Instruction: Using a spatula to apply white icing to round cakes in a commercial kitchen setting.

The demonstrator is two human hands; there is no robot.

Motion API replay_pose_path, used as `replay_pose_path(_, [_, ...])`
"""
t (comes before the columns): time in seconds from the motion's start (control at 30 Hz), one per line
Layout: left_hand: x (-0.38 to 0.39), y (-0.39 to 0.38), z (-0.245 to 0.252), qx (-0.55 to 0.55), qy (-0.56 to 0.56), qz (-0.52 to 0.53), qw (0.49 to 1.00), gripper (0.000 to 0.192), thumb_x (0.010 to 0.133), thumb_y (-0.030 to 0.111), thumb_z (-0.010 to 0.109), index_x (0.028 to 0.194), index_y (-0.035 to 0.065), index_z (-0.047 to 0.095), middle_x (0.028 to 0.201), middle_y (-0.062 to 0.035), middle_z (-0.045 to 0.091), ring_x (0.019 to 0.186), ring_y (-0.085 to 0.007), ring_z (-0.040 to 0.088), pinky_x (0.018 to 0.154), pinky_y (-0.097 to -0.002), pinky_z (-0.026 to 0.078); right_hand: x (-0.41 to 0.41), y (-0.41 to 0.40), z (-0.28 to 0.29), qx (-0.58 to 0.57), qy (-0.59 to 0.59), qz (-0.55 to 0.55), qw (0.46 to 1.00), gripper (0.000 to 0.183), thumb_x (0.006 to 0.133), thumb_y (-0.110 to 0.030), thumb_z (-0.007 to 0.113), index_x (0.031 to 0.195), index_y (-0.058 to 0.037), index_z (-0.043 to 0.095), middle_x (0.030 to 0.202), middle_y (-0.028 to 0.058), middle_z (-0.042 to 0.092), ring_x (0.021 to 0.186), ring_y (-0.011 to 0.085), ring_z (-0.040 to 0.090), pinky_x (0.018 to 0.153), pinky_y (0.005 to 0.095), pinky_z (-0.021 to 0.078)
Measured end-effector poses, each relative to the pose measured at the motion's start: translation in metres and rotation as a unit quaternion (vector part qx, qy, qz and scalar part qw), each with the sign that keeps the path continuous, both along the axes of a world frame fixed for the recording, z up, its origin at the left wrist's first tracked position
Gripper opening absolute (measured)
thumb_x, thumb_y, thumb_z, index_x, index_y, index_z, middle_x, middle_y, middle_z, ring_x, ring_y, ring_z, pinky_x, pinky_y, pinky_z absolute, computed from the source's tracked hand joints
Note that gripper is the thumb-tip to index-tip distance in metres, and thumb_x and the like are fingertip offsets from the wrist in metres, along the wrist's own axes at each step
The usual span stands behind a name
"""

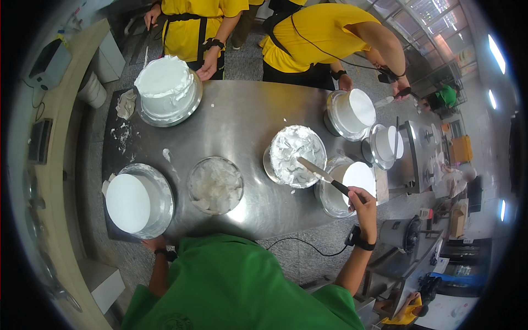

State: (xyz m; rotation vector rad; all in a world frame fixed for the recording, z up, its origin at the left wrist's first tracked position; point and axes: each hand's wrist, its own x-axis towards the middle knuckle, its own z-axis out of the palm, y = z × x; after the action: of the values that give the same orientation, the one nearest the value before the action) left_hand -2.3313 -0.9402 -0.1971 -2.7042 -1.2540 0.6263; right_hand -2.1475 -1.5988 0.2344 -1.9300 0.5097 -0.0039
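My right hand [363,208] grips the black handle of a metal icing spatula [317,169]. The blade's tip lies over a bowl of white cream [295,144], apparently at the cream's surface. Below the handle, a smooth white frosted cake [358,181] stands on a turntable [330,202]. My left hand [154,243] is at the near edge of another turntable [163,198], which bears a smooth white cake [128,203]. Its fingers are mostly hidden, so their grip does not show. Between the two sides sits a bowl with cream remnants [216,185].
Across the steel table [247,107], a person in yellow stands by a rough-frosted cake [165,78]. Another person in yellow bends over a cake [362,108], a spatula in hand. Beyond is one more cake [387,142]. A black cable [313,252] hangs near my right wrist.
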Motion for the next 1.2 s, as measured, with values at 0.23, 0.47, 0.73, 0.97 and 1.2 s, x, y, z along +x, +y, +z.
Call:
replay_pose_path(0.23, [0.002,-0.003,0.017,0.010,-0.037,0.000,0.999,0.068,0.090,0.039,0.053,0.145,0.0025,0.043,0.149,-0.0223,0.043,0.140,-0.0444,0.033,0.116,-0.0611,0.022,-0.042,0.063,-0.009,0.045,-0.072,-0.101,0.991,0.038,0.088,-0.014,0.079,0.116,0.0062,0.066,0.086,0.0057,0.068,0.063,0.0096,0.060,0.057,0.0221,0.0482])
replay_pose_path(0.47, [0.007,-0.012,0.039,-0.043,-0.150,-0.005,0.988,0.074,0.078,0.025,0.059,0.145,-0.0019,0.041,0.152,-0.0247,0.037,0.143,-0.0477,0.027,0.117,-0.0617,0.019,-0.034,0.083,-0.012,-0.119,-0.107,-0.096,0.982,0.024,0.093,-0.018,0.073,0.101,0.0017,0.065,0.078,0.0031,0.067,0.062,0.0101,0.057,0.058,0.0240,0.0458])
replay_pose_path(0.73, [-0.015,0.003,0.028,-0.044,-0.254,-0.043,0.965,0.077,0.072,0.016,0.062,0.144,-0.0008,0.040,0.148,-0.0246,0.039,0.144,-0.0495,0.024,0.114,-0.0645,0.021,-0.005,0.116,-0.031,-0.289,-0.129,-0.015,0.948,0.039,0.096,-0.035,0.068,0.096,0.0040,0.066,0.070,0.0172,0.065,0.061,0.0274,0.063,0.060,0.0360,0.0477])
replay_pose_path(0.97, [-0.027,0.013,0.034,-0.101,-0.358,-0.126,0.920,0.073,0.069,0.005,0.058,0.140,-0.0014,0.043,0.148,-0.0281,0.040,0.141,-0.0541,0.026,0.114,-0.0641,0.022,-0.001,0.147,-0.043,-0.276,-0.130,-0.040,0.951,0.039,0.098,-0.034,0.064,0.094,0.0045,0.065,0.069,0.0151,0.066,0.059,0.0259,0.062,0.058,0.0363,0.0465])
replay_pose_path(1.2, [-0.019,-0.002,0.040,-0.080,-0.358,-0.070,0.928,0.073,0.067,0.005,0.058,0.137,-0.0084,0.041,0.145,-0.0324,0.039,0.139,-0.0538,0.028,0.116,-0.0596,0.022,0.003,0.156,-0.059,-0.206,-0.157,-0.050,0.965,0.034,0.099,-0.028,0.065,0.095,0.0055,0.066,0.064,0.0071,0.061,0.057,0.0125,0.056,0.054,0.0289,0.0453])
